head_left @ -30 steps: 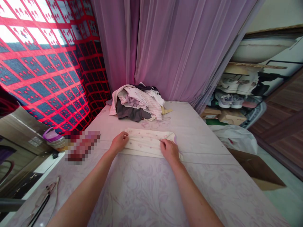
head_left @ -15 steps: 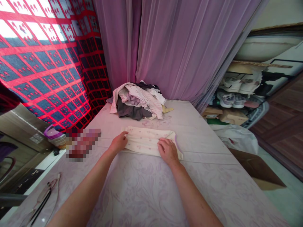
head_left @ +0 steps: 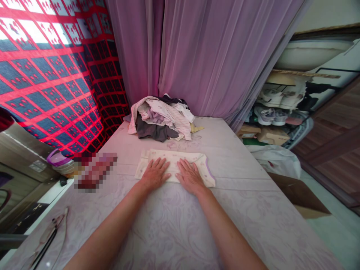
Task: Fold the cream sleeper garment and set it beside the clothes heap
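Note:
A cream garment (head_left: pixel 173 156) with small printed motifs and a purple-edged right end lies folded into a flat strip on the table. My left hand (head_left: pixel 155 174) rests palm down on its left part, fingers spread. On its middle right lies my right hand (head_left: pixel 190 175), also flat with the fingers apart. Neither hand grips the cloth; parts of it are hidden under them. Behind it, a heap of crumpled clothes (head_left: pixel 157 116) in pink stripes, dark grey and white sits against the curtain.
The patterned tablecloth (head_left: pixel 168 225) covers the table. Eyeglasses (head_left: pixel 50 232) and a thin cable lie at the front left, near a pixelated reddish item (head_left: pixel 95 172). Purple curtains (head_left: pixel 197 56) hang behind. To the right stand a cardboard box (head_left: pixel 298 193) and shelves with shoes (head_left: pixel 271 115).
My left hand has let go of the garment's left edge and moved right onto the cloth. My right hand has flattened and shifted slightly left. The garment's left end now lies spread out.

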`<state>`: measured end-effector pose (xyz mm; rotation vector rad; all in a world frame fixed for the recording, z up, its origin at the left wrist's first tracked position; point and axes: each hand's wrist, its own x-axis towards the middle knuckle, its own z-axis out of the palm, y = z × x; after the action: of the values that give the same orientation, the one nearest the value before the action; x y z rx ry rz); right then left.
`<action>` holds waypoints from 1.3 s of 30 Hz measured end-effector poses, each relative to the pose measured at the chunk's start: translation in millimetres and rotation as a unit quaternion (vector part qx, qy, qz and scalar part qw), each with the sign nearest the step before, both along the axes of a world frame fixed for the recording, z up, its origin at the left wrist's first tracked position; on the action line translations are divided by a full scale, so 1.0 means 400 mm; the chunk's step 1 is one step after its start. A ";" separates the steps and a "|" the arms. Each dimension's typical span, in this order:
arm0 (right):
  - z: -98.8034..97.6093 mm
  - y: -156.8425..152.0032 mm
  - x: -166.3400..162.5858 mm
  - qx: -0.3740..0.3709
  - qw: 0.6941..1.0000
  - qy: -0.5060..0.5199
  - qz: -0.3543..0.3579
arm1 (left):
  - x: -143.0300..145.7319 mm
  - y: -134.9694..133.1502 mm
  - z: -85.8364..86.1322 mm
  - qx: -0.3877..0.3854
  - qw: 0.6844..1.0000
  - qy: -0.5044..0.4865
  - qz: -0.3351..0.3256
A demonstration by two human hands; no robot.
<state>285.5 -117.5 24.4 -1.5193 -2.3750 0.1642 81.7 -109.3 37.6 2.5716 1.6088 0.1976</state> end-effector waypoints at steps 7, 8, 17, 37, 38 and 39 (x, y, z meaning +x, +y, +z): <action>-0.013 0.004 0.000 -0.047 0.999 0.000 -0.021 | -0.023 0.016 -0.043 -0.015 0.997 -0.015 0.068; -0.010 0.003 0.002 -0.039 0.999 0.008 -0.032 | -0.026 0.021 -0.041 -0.022 0.996 -0.020 0.081; 0.002 -0.038 0.010 0.023 0.998 0.045 0.044 | -0.027 0.036 -0.032 -0.039 0.992 -0.049 0.106; -0.019 -0.057 0.009 0.089 0.991 0.076 0.069 | -0.043 -0.093 -0.063 0.068 0.996 -0.001 0.056; -0.019 -0.058 0.009 0.087 0.991 0.073 0.075 | -0.039 -0.101 -0.067 0.072 0.996 -0.007 0.051; -0.019 -0.059 0.009 0.087 0.990 0.071 0.081 | -0.036 -0.107 -0.068 0.072 0.996 -0.011 0.050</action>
<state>289.0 -140.9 16.6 -1.1955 -2.3314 0.0964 67.3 -151.9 10.4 2.5820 1.7798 0.3634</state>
